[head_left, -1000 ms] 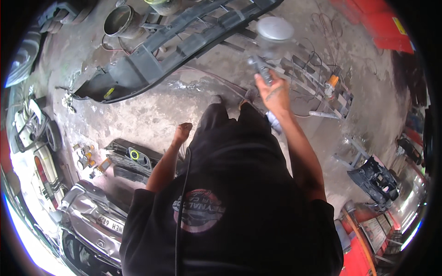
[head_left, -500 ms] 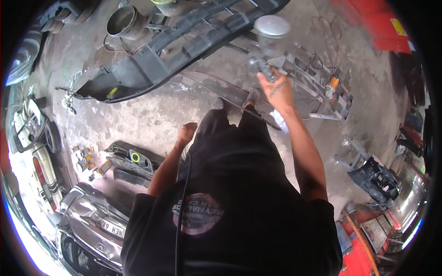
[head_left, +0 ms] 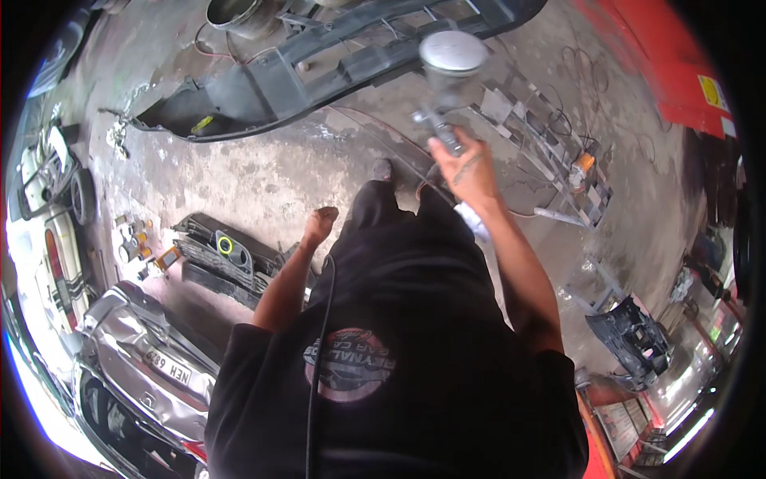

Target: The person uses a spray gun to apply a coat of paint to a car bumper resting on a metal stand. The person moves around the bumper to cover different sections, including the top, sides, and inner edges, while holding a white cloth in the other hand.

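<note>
My right hand grips a spray gun by its handle, out ahead and right of my body. The gun's cup, with a round silver lid, sits on top and is a little blurred. A hose hangs from behind that hand, beside a white cloth or paper near my right leg. My left hand hangs at my left side, fingers curled in, with nothing visible in it. Nearest ahead lies a long dark grey bumper, its hollow inner side showing.
A metal rack stands to the right, a black plastic part behind it. Left are a grille-like part, several small cans and a silver car. A bucket and a red vehicle panel lie beyond.
The view has shifted, so the bumper sits higher in it. My right hand and the spray gun have come slightly left and nearer. My left hand stays low at my side.
</note>
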